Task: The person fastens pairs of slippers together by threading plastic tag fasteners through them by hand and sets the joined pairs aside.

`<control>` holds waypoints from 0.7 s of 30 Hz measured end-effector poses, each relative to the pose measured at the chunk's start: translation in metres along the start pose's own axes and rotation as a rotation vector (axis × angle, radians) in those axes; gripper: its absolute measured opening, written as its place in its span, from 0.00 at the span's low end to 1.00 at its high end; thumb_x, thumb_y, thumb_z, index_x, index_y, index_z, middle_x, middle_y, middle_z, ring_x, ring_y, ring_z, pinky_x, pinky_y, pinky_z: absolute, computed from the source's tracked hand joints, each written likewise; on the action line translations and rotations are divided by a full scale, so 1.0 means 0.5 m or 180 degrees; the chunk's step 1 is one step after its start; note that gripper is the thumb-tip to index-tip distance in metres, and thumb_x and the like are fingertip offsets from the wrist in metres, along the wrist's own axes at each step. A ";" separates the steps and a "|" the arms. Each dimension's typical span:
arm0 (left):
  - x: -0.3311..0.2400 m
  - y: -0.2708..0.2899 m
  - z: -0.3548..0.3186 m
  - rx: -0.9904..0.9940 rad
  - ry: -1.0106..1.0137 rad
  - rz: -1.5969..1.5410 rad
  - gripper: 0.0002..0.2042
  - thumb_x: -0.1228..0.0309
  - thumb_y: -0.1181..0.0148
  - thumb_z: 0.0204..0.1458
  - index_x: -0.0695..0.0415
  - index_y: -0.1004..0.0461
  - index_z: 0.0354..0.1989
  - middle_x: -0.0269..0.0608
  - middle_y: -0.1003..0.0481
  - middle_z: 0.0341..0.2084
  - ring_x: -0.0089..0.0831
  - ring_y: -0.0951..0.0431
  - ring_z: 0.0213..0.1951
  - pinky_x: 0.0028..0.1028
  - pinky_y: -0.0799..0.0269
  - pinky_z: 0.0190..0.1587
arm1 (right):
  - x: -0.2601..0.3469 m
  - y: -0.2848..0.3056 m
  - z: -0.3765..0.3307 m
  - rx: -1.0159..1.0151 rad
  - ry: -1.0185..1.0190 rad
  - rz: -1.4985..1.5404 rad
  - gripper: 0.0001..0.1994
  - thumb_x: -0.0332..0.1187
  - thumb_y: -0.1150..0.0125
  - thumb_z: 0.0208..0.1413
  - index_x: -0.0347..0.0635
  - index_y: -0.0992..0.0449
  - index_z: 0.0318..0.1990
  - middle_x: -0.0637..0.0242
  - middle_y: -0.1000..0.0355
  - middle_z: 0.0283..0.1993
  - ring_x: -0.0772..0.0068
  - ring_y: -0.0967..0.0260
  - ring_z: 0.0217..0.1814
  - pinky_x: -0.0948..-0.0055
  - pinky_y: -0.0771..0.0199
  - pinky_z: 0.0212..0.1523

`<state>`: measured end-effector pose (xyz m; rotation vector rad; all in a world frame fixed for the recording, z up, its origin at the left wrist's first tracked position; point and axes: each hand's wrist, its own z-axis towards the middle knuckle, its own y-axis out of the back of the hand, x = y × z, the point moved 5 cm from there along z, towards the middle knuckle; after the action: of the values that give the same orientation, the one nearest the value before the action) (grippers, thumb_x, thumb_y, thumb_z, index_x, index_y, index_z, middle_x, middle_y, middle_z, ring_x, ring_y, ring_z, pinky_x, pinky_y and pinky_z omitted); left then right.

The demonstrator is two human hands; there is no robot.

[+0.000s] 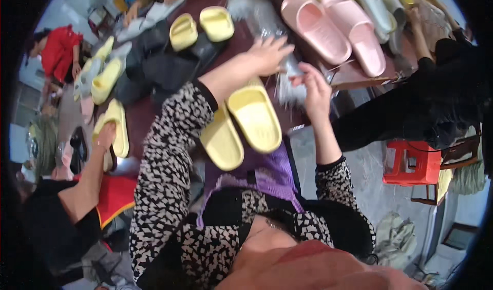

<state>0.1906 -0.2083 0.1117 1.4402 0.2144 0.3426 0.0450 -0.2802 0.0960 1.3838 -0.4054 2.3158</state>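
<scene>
The left hand, fingers spread apart, is over clear plastic on the table; the right hand curls beside it, grip unclear. Yellow slippers lie nearer the person.

Bare left hand with splayed fingers, just left of the bare right hand with loosely bent fingers

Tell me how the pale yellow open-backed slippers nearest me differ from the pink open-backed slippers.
The pale yellow slippers are partly hidden by your left forearm; the pink slippers are uncovered. The yellow pair lies nearer you; the pink pair lies farther right. Both are open-backed.
</scene>
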 end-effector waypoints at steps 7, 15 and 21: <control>0.021 -0.082 0.016 0.0742 0.0011 -0.0376 0.34 0.47 0.47 0.49 0.46 0.46 0.64 0.45 0.54 0.66 0.52 0.53 0.65 0.48 0.52 0.62 | 0.024 -0.006 -0.045 0.0088 -0.0196 0.0219 0.14 0.32 0.56 0.62 0.32 0.29 0.47 0.73 0.36 0.20 0.82 0.38 0.22 0.81 0.35 0.26; 0.056 -0.103 0.021 0.0616 -0.0074 -0.0532 0.34 0.47 0.48 0.49 0.48 0.45 0.63 0.45 0.55 0.66 0.50 0.58 0.66 0.49 0.55 0.63 | 0.011 0.054 -0.098 -0.0291 -0.0590 -0.0092 0.12 0.29 0.56 0.61 0.33 0.27 0.44 0.78 0.41 0.16 0.88 0.47 0.17 0.85 0.46 0.18; 0.062 -0.112 0.038 0.0703 -0.0046 -0.0588 0.34 0.48 0.48 0.50 0.48 0.46 0.64 0.45 0.55 0.66 0.49 0.59 0.67 0.50 0.55 0.62 | 0.081 0.179 -0.133 -0.0970 -0.0223 0.0186 0.13 0.31 0.55 0.60 0.31 0.27 0.42 0.77 0.44 0.14 0.88 0.52 0.13 0.84 0.53 0.16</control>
<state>0.2317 -0.2202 0.0603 1.6256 0.3802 0.1605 -0.0665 -0.3207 0.0972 1.3181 -0.7936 2.1438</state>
